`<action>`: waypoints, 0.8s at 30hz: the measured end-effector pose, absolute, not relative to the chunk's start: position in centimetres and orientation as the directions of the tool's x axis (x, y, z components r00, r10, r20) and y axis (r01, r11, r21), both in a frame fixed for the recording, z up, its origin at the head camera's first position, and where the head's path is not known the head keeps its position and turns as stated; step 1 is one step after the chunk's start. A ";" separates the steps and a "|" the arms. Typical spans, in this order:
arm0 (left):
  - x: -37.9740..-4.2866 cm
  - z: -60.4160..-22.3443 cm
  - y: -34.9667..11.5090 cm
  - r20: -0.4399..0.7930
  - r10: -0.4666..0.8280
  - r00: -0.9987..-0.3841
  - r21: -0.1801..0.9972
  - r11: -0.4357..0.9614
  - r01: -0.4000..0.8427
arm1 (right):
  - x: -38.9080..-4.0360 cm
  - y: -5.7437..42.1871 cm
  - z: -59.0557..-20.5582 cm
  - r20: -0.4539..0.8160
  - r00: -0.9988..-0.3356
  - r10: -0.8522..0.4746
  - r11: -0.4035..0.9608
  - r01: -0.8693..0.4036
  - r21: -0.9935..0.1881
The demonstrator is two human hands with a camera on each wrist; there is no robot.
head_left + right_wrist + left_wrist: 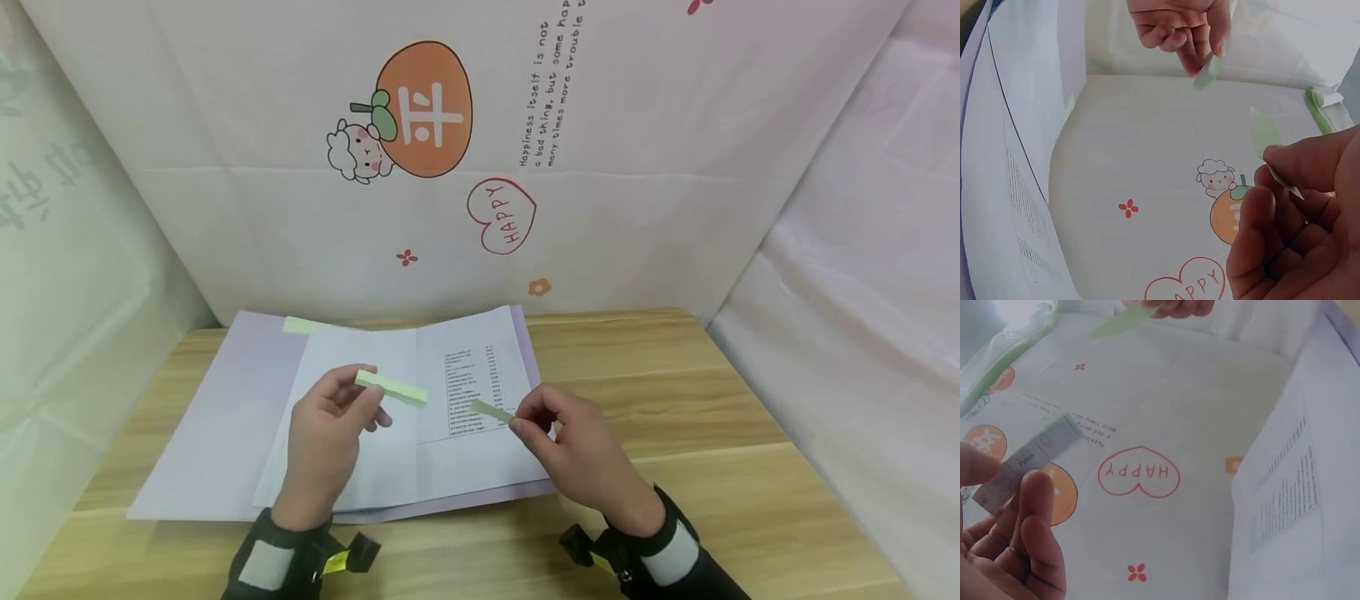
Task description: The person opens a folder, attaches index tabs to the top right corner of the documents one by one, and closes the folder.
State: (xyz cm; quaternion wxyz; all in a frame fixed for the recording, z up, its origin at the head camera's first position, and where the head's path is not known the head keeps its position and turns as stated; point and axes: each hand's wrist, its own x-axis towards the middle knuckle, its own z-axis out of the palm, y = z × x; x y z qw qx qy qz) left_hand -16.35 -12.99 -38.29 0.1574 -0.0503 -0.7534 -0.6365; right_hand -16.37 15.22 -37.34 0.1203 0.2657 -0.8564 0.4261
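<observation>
Over the left page, my left hand (318,450) pinches a narrow pad of pale green sticky notes (401,390) between thumb and fingers. Its printed underside faces the left wrist view. My right hand (588,446) holds a single green sticky note (489,410) by one end, with thumb and index finger. That strip is apart from the pad and overlaps the printed right page in the head view. Beneath both hands lies an open booklet (375,467) with a light purple cover (202,442). Another green sticky note (298,325) sticks out at the booklet's top left edge.
The booklet lies on a wood-grain table (660,400), close to its back edge. A white printed cloth (637,192) hangs behind the table, and plain white cloth (862,275) hangs at the right side.
</observation>
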 end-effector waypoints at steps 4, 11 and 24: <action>-16.3 -38.3 -13.0 0.354 -0.090 -0.931 0.924 0.188 0.333 | -16.3 15.6 -37.1 0.435 -0.831 -0.348 0.497 -0.557 -0.666; -16.0 -39.2 -10.2 0.432 0.101 -0.896 0.865 0.233 0.444 | -15.1 18.3 -36.8 0.419 -0.873 -0.250 0.565 -0.483 -0.669; -10.4 -44.8 2.6 0.335 0.832 -0.441 0.241 0.377 0.894 | -14.4 24.6 -34.3 0.497 -0.838 -0.227 0.726 -0.486 -0.487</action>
